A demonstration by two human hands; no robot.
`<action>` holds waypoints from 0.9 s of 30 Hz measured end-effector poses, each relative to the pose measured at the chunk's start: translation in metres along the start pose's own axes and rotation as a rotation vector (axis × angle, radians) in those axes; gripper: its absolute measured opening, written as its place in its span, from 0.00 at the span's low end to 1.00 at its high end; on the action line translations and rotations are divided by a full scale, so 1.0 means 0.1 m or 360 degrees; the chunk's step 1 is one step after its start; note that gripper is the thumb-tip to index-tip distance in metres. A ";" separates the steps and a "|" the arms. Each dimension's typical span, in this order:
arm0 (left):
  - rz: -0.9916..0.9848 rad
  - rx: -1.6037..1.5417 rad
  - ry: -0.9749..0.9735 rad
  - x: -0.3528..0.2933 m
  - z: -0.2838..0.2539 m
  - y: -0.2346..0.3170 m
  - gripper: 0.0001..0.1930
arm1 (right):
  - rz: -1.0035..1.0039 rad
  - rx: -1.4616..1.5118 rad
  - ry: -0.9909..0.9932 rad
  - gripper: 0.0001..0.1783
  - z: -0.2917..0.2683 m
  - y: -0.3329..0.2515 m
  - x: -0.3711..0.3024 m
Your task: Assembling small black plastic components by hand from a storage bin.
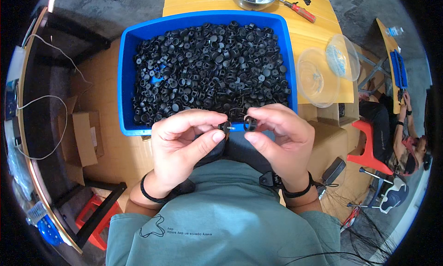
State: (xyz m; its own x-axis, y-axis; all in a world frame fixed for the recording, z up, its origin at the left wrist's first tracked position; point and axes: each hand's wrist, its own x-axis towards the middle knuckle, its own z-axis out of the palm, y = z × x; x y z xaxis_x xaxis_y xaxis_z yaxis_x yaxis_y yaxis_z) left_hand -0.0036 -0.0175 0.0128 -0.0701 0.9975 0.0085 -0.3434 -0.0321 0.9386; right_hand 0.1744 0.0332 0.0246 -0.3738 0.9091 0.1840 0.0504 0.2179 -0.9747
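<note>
My left hand (182, 139) pinches a small black plastic cap (224, 126) between thumb and forefinger. A short metal spring (231, 127) sticks out of the cap toward the right. A short gap away, my right hand (288, 134) grips a round black plastic housing (250, 123) with an opening in it, also by thumb and forefinger. Both hands hover over the near edge of a blue bin (291, 77). Inside the bin lies a thick heap of small black plastic parts (203, 67), many of them round caps and rings.
On the yellow table (318, 33) stand a metal bowl (263, 5) with black parts, a red-handled screwdriver (302, 11) and two clear plastic tubs (318, 88). An open cardboard box (85, 139) is at left. Another person (408, 150) sits at far right, near a red stool (369, 150).
</note>
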 end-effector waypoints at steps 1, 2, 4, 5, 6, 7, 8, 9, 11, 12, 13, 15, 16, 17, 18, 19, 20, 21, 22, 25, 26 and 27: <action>-0.0002 0.0001 0.0002 0.01 0.03 0.03 0.14 | 0.0115 0.0251 0.0034 0.16 0.01 -0.04 -0.01; -0.0039 -0.0037 0.0052 0.02 0.07 0.07 0.13 | 0.0231 0.0502 0.0069 0.15 0.01 -0.06 -0.01; -0.0077 -0.0075 0.0106 0.01 0.08 0.09 0.13 | 0.0244 0.0557 0.0024 0.14 0.01 -0.02 -0.03; -0.0025 0.0014 0.0029 0.01 0.06 0.08 0.13 | 0.0190 0.0482 -0.0051 0.14 -0.01 0.01 -0.04; 0.0027 0.0102 -0.0048 0.00 0.05 0.08 0.12 | 0.0137 0.0407 -0.0127 0.15 -0.02 0.02 -0.04; 0.0079 0.0174 -0.0066 0.02 0.05 0.09 0.12 | 0.0142 0.0409 -0.0128 0.15 -0.02 0.03 -0.04; 0.0073 0.0174 -0.0062 0.02 0.06 0.10 0.12 | 0.0125 0.0412 -0.0125 0.15 -0.02 0.04 -0.04; 0.0032 0.0196 -0.0049 0.02 0.07 0.11 0.11 | 0.0108 0.0414 -0.0122 0.15 -0.02 0.04 -0.03; -0.0015 0.0220 -0.0032 0.02 0.08 0.13 0.11 | 0.0104 0.0391 -0.0127 0.15 -0.01 0.05 -0.02; -0.0027 0.0217 -0.0021 0.02 0.08 0.13 0.11 | 0.0094 0.0363 -0.0128 0.15 -0.01 0.05 -0.01; -0.0038 0.0214 -0.0011 0.02 0.08 0.13 0.10 | 0.0100 0.0366 -0.0129 0.15 -0.02 0.04 -0.01; 0.0006 0.0230 -0.0032 0.04 0.06 0.11 0.10 | 0.0058 0.0247 -0.0146 0.15 -0.02 0.04 0.01; 0.0060 0.0247 -0.0055 0.04 0.06 0.10 0.10 | 0.0061 0.0249 -0.0148 0.15 -0.02 0.04 0.02; 0.0057 0.0247 -0.0052 0.04 0.06 0.10 0.10 | 0.0039 0.0240 -0.0141 0.15 -0.01 0.04 0.02; 0.0036 0.0229 -0.0037 0.04 0.06 0.09 0.10 | 0.0017 0.0231 -0.0133 0.15 -0.01 0.04 0.03; 0.0017 0.0209 -0.0024 0.04 0.06 0.09 0.10 | 0.0019 0.0232 -0.0134 0.15 -0.01 0.04 0.03; 0.0016 0.0209 -0.0023 0.04 0.07 0.09 0.10 | 0.0007 0.0210 -0.0134 0.15 -0.01 0.04 0.03; 0.0013 0.0206 -0.0011 0.04 0.07 0.09 0.10 | -0.0005 0.0188 -0.0134 0.14 -0.01 0.04 0.03; 0.0010 0.0202 -0.0001 0.03 0.07 0.09 0.10 | -0.0004 0.0188 -0.0135 0.14 -0.01 0.05 0.03; -0.0020 0.0172 -0.0005 0.03 0.06 0.08 0.10 | -0.0044 0.0121 -0.0163 0.14 -0.02 0.05 0.03; -0.0020 0.0172 -0.0005 0.03 0.06 0.08 0.10 | -0.0031 0.0122 -0.0155 0.14 -0.02 0.05 0.03; -0.0029 0.0159 0.0008 0.02 0.07 0.08 0.10 | -0.0019 0.0124 -0.0148 0.14 -0.02 0.05 0.03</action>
State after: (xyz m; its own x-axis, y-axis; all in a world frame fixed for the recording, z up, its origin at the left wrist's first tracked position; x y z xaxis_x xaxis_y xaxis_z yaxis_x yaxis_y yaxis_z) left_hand -0.0003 -0.0151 0.0230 -0.0694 0.9975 -0.0102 -0.2499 -0.0075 0.9683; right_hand 0.1751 0.0370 0.0207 -0.4585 0.8689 0.1864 -0.0252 0.1969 -0.9801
